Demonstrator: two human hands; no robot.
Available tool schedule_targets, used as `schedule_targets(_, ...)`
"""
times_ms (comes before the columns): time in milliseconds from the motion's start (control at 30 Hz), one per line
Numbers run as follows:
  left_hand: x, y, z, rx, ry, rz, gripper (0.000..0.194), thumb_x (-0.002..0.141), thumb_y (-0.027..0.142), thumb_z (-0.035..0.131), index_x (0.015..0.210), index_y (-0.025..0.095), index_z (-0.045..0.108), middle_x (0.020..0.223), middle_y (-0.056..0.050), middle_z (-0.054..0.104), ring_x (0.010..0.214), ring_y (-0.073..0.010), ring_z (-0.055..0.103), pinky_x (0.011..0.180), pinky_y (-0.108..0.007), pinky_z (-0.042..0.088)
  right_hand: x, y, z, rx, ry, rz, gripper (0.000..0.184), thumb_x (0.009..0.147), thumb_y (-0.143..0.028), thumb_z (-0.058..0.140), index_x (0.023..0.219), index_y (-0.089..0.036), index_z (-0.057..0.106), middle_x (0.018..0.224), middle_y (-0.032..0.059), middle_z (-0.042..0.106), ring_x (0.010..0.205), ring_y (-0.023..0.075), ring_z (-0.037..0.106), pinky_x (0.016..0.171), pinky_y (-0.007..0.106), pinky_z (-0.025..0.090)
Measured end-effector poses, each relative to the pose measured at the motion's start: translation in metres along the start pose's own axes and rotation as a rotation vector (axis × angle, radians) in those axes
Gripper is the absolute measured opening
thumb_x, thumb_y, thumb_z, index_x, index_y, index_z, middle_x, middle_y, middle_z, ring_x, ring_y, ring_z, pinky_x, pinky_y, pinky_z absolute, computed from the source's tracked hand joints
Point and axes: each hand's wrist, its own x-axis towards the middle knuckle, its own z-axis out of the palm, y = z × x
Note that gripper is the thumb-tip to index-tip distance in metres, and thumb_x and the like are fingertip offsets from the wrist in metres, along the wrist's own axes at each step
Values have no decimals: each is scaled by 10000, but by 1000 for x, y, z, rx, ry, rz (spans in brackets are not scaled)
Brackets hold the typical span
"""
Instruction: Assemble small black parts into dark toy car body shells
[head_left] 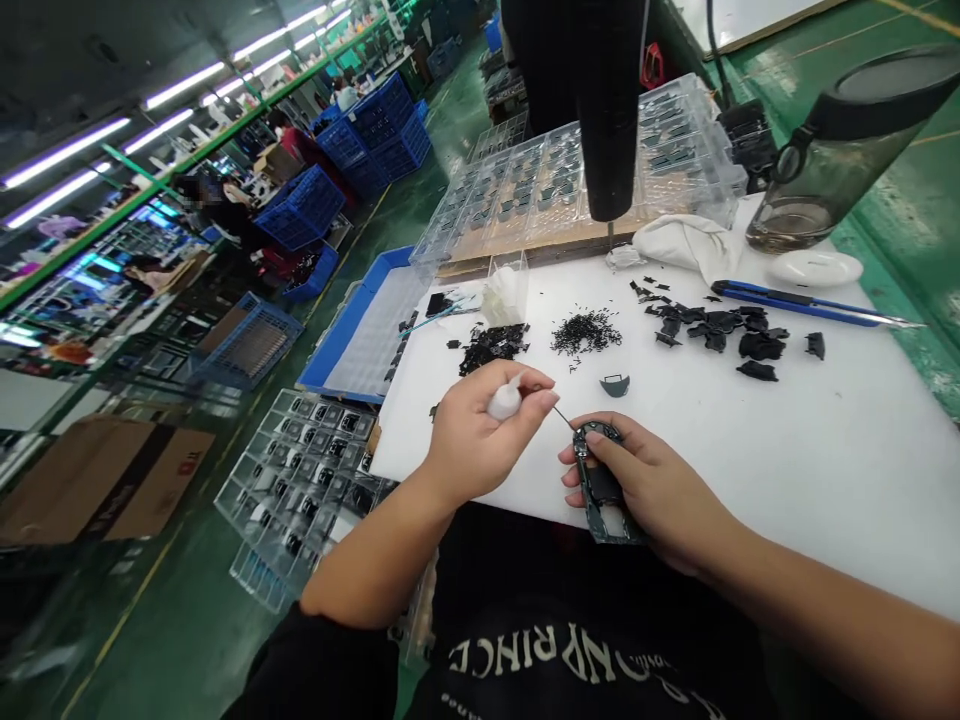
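Note:
My left hand (480, 430) is closed around a small white squeeze bottle (504, 401) whose thin needle tip points right, toward the part in my other hand. My right hand (645, 485) grips a dark, flat, frame-like plastic part (600, 480) at the near edge of the white table (750, 440). The needle tip sits just at the top end of that part. A small dark curved piece (615, 384) lies on the table just beyond my hands.
Piles of small black parts (586, 331) and larger black scraps (720, 328) lie farther back, with a blue-handled tool (795, 302), a white cloth (686, 243), a jug (840, 160) and stacked clear trays (540, 185). A blue tray (352, 340) and clear trays (300, 480) sit left. Other people work far left.

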Motion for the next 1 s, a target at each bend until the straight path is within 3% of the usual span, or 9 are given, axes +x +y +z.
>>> schedule_targets(867, -1, -5, 2, -4, -44, -12, 79, 857, 300, 667, 889, 230, 681, 837, 11, 690, 769, -113, 630, 714, -236, 493, -2, 0, -4, -7, 6, 4, 223, 938, -423, 576, 1082, -253, 574, 921, 39, 680, 766, 206, 668, 672, 352, 608)
schedule_targets(1000, -1, -4, 1, 16, 8, -30, 105, 845, 313, 678, 899, 223, 685, 856, -7, 696, 785, -131, 639, 725, -253, 505, -3, -1, -4, -5, -1, 5, 223, 938, -422, 577, 1080, -251, 571, 918, 40, 679, 748, 198, 665, 654, 331, 603)
